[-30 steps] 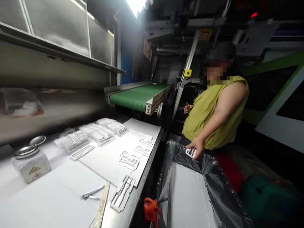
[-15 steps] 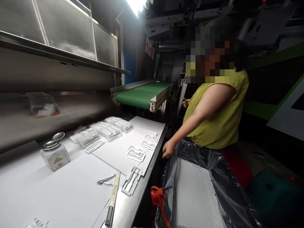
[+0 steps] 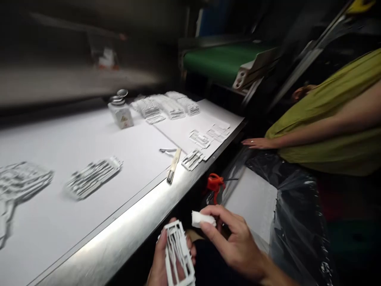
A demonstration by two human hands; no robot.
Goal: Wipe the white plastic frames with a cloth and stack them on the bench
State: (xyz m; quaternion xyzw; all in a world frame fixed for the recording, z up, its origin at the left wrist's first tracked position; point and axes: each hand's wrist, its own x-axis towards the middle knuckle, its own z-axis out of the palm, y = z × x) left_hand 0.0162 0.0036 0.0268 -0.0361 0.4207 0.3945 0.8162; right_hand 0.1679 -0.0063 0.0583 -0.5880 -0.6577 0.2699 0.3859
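Observation:
My left hand [image 3: 157, 262] is closed around a white slotted plastic frame [image 3: 181, 254], which stands tilted up near the bottom of the view. Just right of it, my right hand [image 3: 232, 242] pinches a small white wad [image 3: 203, 219], perhaps folded cloth or tissue, between thumb and fingers. The wad is apart from the frame. Both hands are in front of the table's metal edge [image 3: 125, 238]. On the white sheet to the left lie a group of similar frames [image 3: 93, 176] and another, blurred pile [image 3: 25, 178].
A square pump bottle [image 3: 121, 115] stands by stacked frames [image 3: 169, 105]. A flat tan-handled tool [image 3: 174, 165] and single frame [image 3: 193, 159] lie near the edge. An orange-handled tool [image 3: 216, 182] hangs by a plastic-lined box [image 3: 253, 198]. Beyond are a co-worker [image 3: 321, 123] and green conveyor [image 3: 217, 61].
The view has swung down and to the left. Both my hands have come into sight, holding the frame and the wad. The co-worker's hand now lies flat at the box's edge.

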